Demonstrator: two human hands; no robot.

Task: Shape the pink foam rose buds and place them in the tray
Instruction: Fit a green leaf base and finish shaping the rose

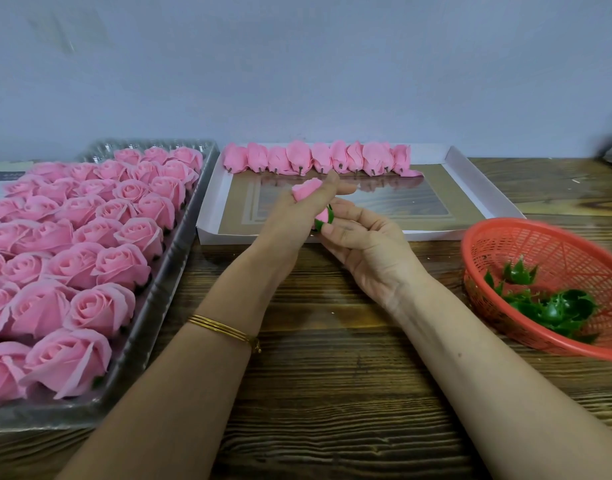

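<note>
Pink rose bud [308, 189] gripped in left hand [297, 216]; right hand [363, 244] pinches base.

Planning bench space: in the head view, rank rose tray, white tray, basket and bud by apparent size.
1. rose tray, though nearest and cropped
2. white tray
3. basket, cropped at right
4. bud

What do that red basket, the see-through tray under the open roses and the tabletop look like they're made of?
Red basket: moulded plastic by the look, with an even lattice of holes and a slight sheen. See-through tray: thin clear plastic, glossy, with glints along its ribbed rim. Tabletop: dark wood or a wood-look surface; the streaky grain shows, but which one is unclear.
</note>
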